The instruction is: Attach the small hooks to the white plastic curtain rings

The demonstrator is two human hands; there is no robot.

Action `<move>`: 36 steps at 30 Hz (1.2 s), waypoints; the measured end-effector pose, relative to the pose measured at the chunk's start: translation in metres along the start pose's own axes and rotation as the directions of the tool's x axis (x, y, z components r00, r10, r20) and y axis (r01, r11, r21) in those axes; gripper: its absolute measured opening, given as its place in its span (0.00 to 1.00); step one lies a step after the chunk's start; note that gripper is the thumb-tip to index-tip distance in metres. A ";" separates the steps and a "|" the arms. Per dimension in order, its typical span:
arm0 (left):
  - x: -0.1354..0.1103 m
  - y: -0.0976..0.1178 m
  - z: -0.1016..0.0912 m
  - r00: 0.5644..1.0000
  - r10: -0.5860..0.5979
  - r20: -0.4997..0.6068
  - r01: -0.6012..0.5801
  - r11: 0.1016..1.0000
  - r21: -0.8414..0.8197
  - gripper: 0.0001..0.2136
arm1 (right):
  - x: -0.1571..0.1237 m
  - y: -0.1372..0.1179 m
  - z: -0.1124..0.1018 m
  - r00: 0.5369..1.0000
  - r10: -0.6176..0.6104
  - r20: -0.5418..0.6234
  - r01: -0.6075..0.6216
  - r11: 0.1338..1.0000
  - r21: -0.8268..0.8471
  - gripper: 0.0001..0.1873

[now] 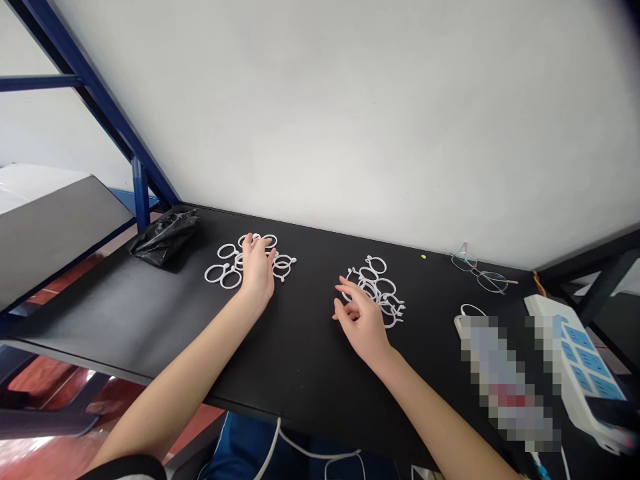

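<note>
On the black tabletop [300, 360] lie two loose piles of thin white rings, each with a small eyelet, like curtain rings. Over the left pile of rings [231, 287] is my left hand [258, 275], palm down with its fingers apart, hiding some of them. Whether its fingertips touch a ring I cannot tell. My right hand [364, 325] hovers at the near left side of the right pile of rings [395, 288]. Its fingers are loosely curved and apart, with nothing seen between them, and it covers part of that pile.
A crumpled black plastic bag [167, 237] lies at the left rear. Eyeglasses [493, 281] rest by the wall at right. A blurred-out object [505, 380] with cables and a white power strip [575, 360] sit at the right. Blue metal framing [100, 87] rises at left.
</note>
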State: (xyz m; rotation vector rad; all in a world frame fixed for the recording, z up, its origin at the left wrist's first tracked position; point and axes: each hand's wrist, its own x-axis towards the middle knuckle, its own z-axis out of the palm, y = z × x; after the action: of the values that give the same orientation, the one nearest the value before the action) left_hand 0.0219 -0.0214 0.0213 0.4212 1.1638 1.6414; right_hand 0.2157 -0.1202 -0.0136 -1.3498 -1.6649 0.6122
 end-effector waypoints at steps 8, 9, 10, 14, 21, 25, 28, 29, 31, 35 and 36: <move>0.004 -0.006 -0.003 0.999 0.038 0.018 -0.038 0.999 0.005 0.18 | 0.002 -0.002 -0.003 0.994 0.102 0.045 -0.098 0.992 -0.077 0.12; 0.003 -0.007 -0.004 0.999 0.039 0.027 -0.039 0.999 0.006 0.17 | 0.002 -0.002 -0.003 0.994 0.098 0.051 -0.093 0.991 -0.096 0.11; 0.002 -0.007 -0.003 0.998 0.040 0.040 -0.040 0.999 0.010 0.16 | 0.002 -0.002 -0.003 0.994 0.089 0.059 -0.083 0.990 -0.112 0.11; -0.002 -0.009 -0.002 0.986 0.042 0.164 -0.054 0.996 0.068 0.11 | 0.002 -0.001 -0.001 0.999 -0.010 0.033 0.015 0.986 -0.166 0.09; -0.009 -0.013 0.002 0.957 0.048 0.284 -0.090 0.987 0.134 0.05 | 0.001 0.004 -0.001 0.998 -0.053 0.020 0.056 0.948 -0.314 0.06; -0.009 -0.016 0.002 0.938 0.048 0.344 -0.110 0.981 0.162 0.04 | 0.002 0.003 -0.002 1.000 0.000 0.031 0.010 0.947 -0.322 0.07; -0.008 -0.018 0.001 0.925 0.040 0.379 -0.118 0.975 0.186 0.04 | 0.002 0.002 -0.004 0.999 0.031 0.032 -0.019 0.946 -0.323 0.08; -0.008 -0.019 0.001 0.922 0.040 0.385 -0.121 0.974 0.191 0.04 | 0.002 0.003 -0.005 0.999 0.031 0.034 -0.018 0.944 -0.329 0.08; -0.009 -0.019 0.001 0.920 0.039 0.390 -0.125 0.972 0.197 0.04 | 0.003 0.004 -0.006 0.999 0.022 0.039 -0.008 0.941 -0.339 0.08; -0.008 -0.020 0.001 0.918 0.034 0.395 -0.127 0.969 0.210 0.04 | 0.005 0.006 -0.007 0.998 -0.001 0.059 0.019 0.953 -0.304 0.05; -0.008 -0.020 0.001 0.917 0.032 0.398 -0.127 0.968 0.215 0.04 | 0.006 0.006 -0.006 0.998 -0.005 0.065 0.024 0.955 -0.295 0.04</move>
State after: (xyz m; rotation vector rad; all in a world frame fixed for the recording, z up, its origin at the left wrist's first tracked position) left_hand 0.0371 -0.0279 0.0068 0.9187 1.0458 1.4030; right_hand 0.2243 -0.1141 -0.0137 -1.5407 -1.8717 0.4114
